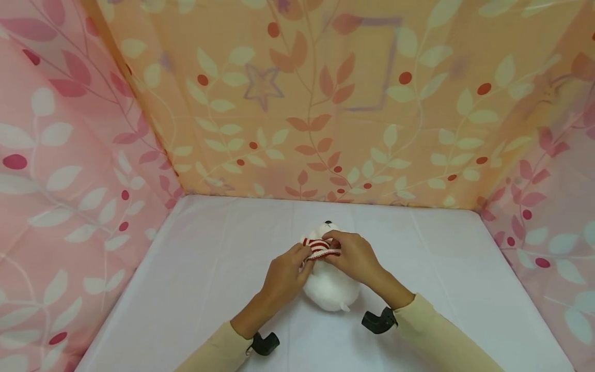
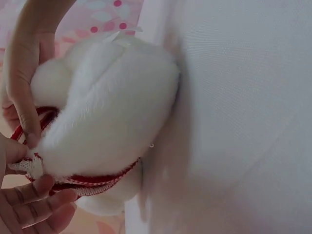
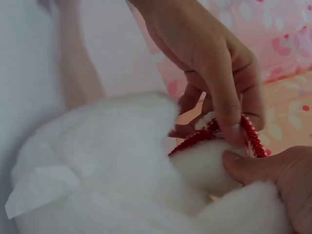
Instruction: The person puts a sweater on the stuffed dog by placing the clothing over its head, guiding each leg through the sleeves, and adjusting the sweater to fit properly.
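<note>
A white plush animal (image 1: 331, 289) with a dark nose lies on the white table, its head away from me and its round rear toward me. Around its upper body sits a red-and-white striped knit garment (image 1: 318, 245). My left hand (image 1: 284, 273) pinches the garment's near edge from the left; its thumb and fingers show around the knit hem (image 2: 95, 183) in the left wrist view. From the right, my right hand (image 1: 354, 258) holds the same edge, with its thumb (image 3: 236, 165) against the red trim. Part of the garment is hidden behind the fingers.
The table (image 1: 209, 289) has a white cover. Pink patterned cloth (image 1: 69, 181) stands at the left and right, orange patterned cloth (image 1: 297, 103) at the back. A black wrist mount (image 1: 266, 344) hangs below each sleeve. A white tag (image 3: 41, 190) sticks out from the plush.
</note>
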### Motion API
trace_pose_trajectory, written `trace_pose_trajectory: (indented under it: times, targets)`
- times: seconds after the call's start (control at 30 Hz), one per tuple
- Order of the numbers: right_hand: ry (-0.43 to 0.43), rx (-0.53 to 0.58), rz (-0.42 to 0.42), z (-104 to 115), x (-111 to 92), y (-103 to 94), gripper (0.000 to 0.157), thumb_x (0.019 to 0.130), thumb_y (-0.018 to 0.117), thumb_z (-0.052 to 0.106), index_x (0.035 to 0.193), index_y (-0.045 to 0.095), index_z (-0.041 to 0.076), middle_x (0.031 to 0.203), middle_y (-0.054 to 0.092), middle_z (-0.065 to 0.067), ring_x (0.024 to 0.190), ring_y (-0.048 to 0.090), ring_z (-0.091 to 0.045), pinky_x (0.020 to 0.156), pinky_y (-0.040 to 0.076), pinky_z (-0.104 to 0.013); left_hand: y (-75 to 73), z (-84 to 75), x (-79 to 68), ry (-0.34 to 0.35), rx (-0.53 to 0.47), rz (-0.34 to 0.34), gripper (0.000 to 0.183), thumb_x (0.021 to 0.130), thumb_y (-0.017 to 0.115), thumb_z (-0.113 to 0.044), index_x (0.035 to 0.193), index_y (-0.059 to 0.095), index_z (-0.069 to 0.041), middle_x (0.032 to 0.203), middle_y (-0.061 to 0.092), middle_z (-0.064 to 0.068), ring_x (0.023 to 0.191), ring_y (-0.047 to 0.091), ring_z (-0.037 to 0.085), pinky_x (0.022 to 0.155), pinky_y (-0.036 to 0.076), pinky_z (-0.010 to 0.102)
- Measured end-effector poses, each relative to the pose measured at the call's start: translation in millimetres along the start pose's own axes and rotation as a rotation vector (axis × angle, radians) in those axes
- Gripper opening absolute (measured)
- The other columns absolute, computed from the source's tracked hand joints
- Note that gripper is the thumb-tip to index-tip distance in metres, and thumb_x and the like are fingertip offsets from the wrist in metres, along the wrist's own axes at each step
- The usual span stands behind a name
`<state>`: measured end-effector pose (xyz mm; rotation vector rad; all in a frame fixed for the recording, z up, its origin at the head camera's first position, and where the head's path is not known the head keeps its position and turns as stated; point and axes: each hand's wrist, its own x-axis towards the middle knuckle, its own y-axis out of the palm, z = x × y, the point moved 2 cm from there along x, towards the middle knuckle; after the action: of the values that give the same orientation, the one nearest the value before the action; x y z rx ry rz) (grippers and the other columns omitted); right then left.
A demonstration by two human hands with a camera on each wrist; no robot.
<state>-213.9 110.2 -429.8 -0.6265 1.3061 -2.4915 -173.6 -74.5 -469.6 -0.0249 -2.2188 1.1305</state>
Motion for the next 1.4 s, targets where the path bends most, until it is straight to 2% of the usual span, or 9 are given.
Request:
trace_pose_trajectory:
  times: [0.27,0.5,0.63,0.8,0.93,1.1,1.27,1.4]
  targets:
    - [0.024,-0.023,-0.061,1.1,4.3,7.4,0.025,0.077,0.089,0.022,0.095,0.072,0.015,0.066,0.055,0.012,0.059,0.049,-0.007,0.053,0.041,-0.028,0.7,-4.0,-0.2,0.056,-0.003,-0.022,0.011,0.093,0.075,-0.015,0.103,0.069,-0.015,0.094,0.06,-0.003,0.064,0.05,0.005,0.056,0.044,0.018]
    - [0.056,-0.13,-0.11,1.5,8.4,17.3,0.025,0.07,0.083,0.008,0.087,0.068,0.017,0.061,0.052,0.01,0.056,0.048,-0.012,0.049,0.039,-0.03,1.7,-13.5,3.4,0.118,-0.025,-0.03,0.008,0.093,0.075,-0.013,0.098,0.069,-0.015,0.097,0.06,-0.003,0.072,0.058,0.007,0.064,0.053,0.021]
    - [0.045,-0.142,-0.114,0.8,8.4,17.7,0.024,0.071,0.082,0.005,0.088,0.068,0.016,0.062,0.054,0.009,0.056,0.048,-0.012,0.049,0.039,-0.03,2.1,-14.0,3.6,0.1,-0.039,-0.039,0.011,0.092,0.076,-0.012,0.1,0.068,-0.014,0.099,0.061,-0.002,0.072,0.06,0.008,0.063,0.053,0.021]
    - [0.038,-0.034,-0.063,-0.7,8.1,12.7,0.023,0.078,0.082,0.005,0.096,0.071,0.014,0.067,0.057,0.009,0.06,0.05,-0.01,0.054,0.041,-0.03,2.6,-9.2,3.7,0.061,-0.082,-0.033,0.01,0.094,0.072,-0.01,0.101,0.065,-0.012,0.098,0.059,-0.002,0.071,0.053,0.008,0.06,0.047,0.019]
    - [0.063,0.021,-0.033,-1.5,8.8,12.6,0.021,0.08,0.084,0.009,0.097,0.073,0.016,0.067,0.056,0.01,0.06,0.05,-0.01,0.055,0.042,-0.03,2.9,-6.5,3.2,0.069,-0.114,-0.037,0.009,0.095,0.071,-0.008,0.099,0.065,-0.012,0.098,0.058,-0.002,0.072,0.052,0.008,0.061,0.046,0.018]
    - [0.081,-0.044,-0.048,-0.7,10.3,22.3,0.017,0.08,0.083,0.013,0.09,0.07,0.019,0.066,0.058,0.009,0.059,0.051,-0.01,0.052,0.041,-0.029,4.4,-7.5,1.5,0.11,-0.095,-0.041,0.005,0.095,0.072,-0.013,0.098,0.068,-0.014,0.098,0.059,-0.002,0.071,0.057,0.009,0.062,0.049,0.02]
    - [0.098,-0.143,-0.088,1.1,11.6,26.9,0.017,0.079,0.082,0.012,0.084,0.067,0.02,0.066,0.062,0.005,0.056,0.053,-0.014,0.048,0.04,-0.031,6.0,-9.6,1.7,0.127,-0.08,-0.016,0.005,0.098,0.068,-0.018,0.095,0.067,-0.014,0.097,0.057,-0.003,0.073,0.056,0.008,0.063,0.048,0.021]
    - [0.11,-0.107,-0.096,0.1,8.2,23.8,0.021,0.075,0.08,0.005,0.085,0.068,0.019,0.065,0.06,0.006,0.058,0.051,-0.014,0.05,0.04,-0.031,4.3,-6.6,-0.6,0.113,-0.095,-0.038,0.011,0.094,0.074,-0.022,0.092,0.066,-0.015,0.093,0.057,-0.005,0.07,0.056,0.009,0.061,0.047,0.019]
